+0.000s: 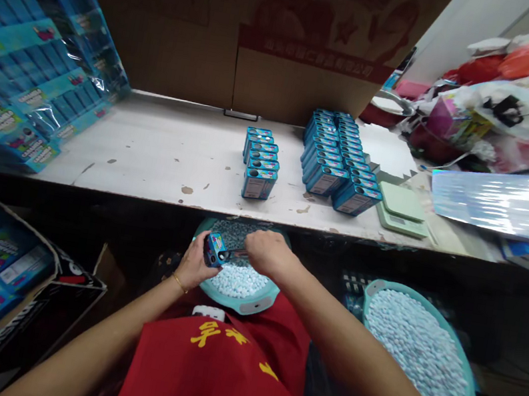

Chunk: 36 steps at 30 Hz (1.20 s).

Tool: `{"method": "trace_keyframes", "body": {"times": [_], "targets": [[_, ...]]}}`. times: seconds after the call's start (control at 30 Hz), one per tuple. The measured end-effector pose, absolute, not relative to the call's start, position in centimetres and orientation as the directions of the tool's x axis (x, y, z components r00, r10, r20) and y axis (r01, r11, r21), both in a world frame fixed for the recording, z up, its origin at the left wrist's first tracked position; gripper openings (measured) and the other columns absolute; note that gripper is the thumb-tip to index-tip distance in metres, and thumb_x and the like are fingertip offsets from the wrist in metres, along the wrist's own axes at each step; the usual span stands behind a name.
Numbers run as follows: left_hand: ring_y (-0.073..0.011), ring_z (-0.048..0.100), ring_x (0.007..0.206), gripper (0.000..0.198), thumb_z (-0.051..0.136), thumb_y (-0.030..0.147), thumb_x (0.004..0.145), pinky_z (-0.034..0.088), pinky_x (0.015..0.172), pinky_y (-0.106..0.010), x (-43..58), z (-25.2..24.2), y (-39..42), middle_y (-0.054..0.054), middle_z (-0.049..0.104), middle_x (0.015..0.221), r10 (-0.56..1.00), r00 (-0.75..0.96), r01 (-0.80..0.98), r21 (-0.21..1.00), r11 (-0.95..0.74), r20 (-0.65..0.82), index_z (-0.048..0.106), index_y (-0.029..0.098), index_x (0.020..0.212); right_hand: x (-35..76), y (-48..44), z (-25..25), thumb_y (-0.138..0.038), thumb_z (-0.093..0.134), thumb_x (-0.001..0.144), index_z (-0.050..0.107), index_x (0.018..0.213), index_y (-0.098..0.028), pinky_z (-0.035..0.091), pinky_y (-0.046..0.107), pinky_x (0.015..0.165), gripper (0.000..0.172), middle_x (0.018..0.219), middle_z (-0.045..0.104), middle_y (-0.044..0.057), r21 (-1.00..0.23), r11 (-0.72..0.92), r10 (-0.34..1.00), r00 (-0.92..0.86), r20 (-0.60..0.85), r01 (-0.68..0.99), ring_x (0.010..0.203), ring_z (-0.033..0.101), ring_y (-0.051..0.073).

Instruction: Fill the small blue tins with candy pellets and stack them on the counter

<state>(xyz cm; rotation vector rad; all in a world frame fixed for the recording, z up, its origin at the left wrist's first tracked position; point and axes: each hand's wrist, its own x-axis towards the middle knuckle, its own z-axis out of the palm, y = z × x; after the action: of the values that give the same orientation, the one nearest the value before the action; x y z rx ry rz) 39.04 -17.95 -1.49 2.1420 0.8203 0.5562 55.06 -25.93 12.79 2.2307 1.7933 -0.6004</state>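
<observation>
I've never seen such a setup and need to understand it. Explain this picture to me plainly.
No machine here, only a person with a bare left hand and right hand. The picture comes from a camera worn on their head, looking forward and down. The left hand holds a small blue box; the right seems to hold a scoop, its tip near the box. Both are over a turquoise basin of pale pellets. On the white table stand a short row of similar boxes, a larger block of boxes and what looks like a pale green scale. Wrapped stacks rise at the left.
</observation>
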Motion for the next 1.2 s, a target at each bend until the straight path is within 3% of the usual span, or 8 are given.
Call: {"method": "trace_keyframes", "body": {"times": [0.23,0.33,0.43,0.57,0.7,0.87,1.07,1.2], "targets": [[-0.0250,0.041,0.112,0.078,0.068,0.023,0.054,0.030,0.097,-0.038,37.9,0.0,-16.5,-0.010,0.043,0.120,0.500,0.863,0.112,0.993,-0.042,-0.076,0.031,0.018,0.123,59.0,-30.3,11.3,-0.011,0.041,0.065,0.069,0.080,-0.021,0.037,0.019,0.060,0.033,0.072,0.066,0.002,-0.506,-0.273,0.938,0.109,-0.330,0.818,0.070,0.057,0.013],[-0.0268,0.039,0.114,0.066,0.060,0.031,0.065,0.042,0.083,-0.038,37.3,0.0,-16.3,-0.011,0.040,0.126,0.447,0.867,0.069,0.941,0.332,-0.221,0.031,0.022,0.124,59.9,-31.4,10.3,-0.013,0.041,0.065,0.068,0.083,-0.020,0.037,0.019,0.055,0.033,0.065,0.064,0.000,-0.668,-0.324,0.943,0.169,-0.287,0.670,0.059,0.053,0.010],[-0.0273,0.042,0.112,0.068,0.057,0.033,0.069,0.047,0.070,-0.035,37.8,-1.0,-17.4,-0.012,0.038,0.127,0.369,0.856,0.146,0.854,0.499,-0.362,0.024,0.027,0.128,59.0,-31.0,6.9,-0.016,0.042,0.065,0.067,0.088,-0.018,0.036,0.020,0.047,0.034,0.060,0.060,0.000,-0.778,-0.453,0.886,0.315,-0.340,0.434,0.050,0.049,0.010],[-0.0251,0.046,0.107,0.089,0.068,0.028,0.058,0.044,0.080,-0.038,40.0,-3.8,-19.5,-0.015,0.045,0.121,0.457,0.783,0.258,0.889,0.378,-0.422,0.018,0.020,0.131,54.7,-29.3,-1.3,-0.014,0.040,0.065,0.066,0.088,-0.016,0.038,0.020,0.045,0.035,0.058,0.059,0.000,-0.825,-0.552,0.741,0.524,-0.420,0.120,0.048,0.048,0.010],[-0.0251,0.051,0.102,0.076,0.069,0.031,0.053,0.041,0.085,-0.038,40.8,-6.3,-19.3,-0.015,0.048,0.119,0.563,0.738,0.361,0.923,0.136,-0.372,0.038,0.015,0.121,52.5,-30.2,-6.5,-0.017,0.039,0.068,0.065,0.085,-0.016,0.043,0.023,0.055,0.031,0.073,0.063,0.003,-0.882,-0.447,0.746,0.607,-0.276,0.149,0.062,0.054,0.013],[-0.0239,0.056,0.093,0.051,0.058,0.038,0.062,0.042,0.082,-0.038,42.0,-7.5,-17.6,-0.013,0.059,0.103,0.601,0.744,0.439,0.892,-0.111,-0.291,0.052,0.013,0.106,55.9,-34.7,-4.5,-0.028,0.038,0.073,0.059,0.098,-0.015,0.046,0.027,0.060,0.035,0.089,0.063,0.007,-0.896,-0.431,0.604,0.771,-0.204,0.101,0.070,0.056,0.016],[-0.0208,0.059,0.065,0.036,0.069,0.033,0.046,0.045,0.062,-0.031,46.6,-9.1,-19.5,-0.002,0.060,0.063,0.572,0.730,0.517,0.849,-0.106,-0.374,0.057,0.015,0.074,56.9,-37.1,-2.8,-0.033,0.043,0.071,0.060,0.095,-0.014,0.046,0.029,0.061,0.035,0.084,0.064,0.007,-0.912,-0.409,0.605,0.756,-0.251,0.025,0.072,0.057,0.019],[-0.0166,0.057,0.060,0.040,0.072,0.024,0.042,0.045,0.058,-0.028,47.6,-9.3,-21.2,0.002,0.058,0.062,0.561,0.737,0.511,0.854,-0.098,-0.376,0.055,0.015,0.078,56.1,-38.0,-3.7,-0.032,0.047,0.068,0.062,0.091,-0.017,0.046,0.029,0.062,0.031,0.084,0.065,0.006,-0.925,-0.374,0.594,0.747,-0.297,-0.070,0.072,0.057,0.020]]}}
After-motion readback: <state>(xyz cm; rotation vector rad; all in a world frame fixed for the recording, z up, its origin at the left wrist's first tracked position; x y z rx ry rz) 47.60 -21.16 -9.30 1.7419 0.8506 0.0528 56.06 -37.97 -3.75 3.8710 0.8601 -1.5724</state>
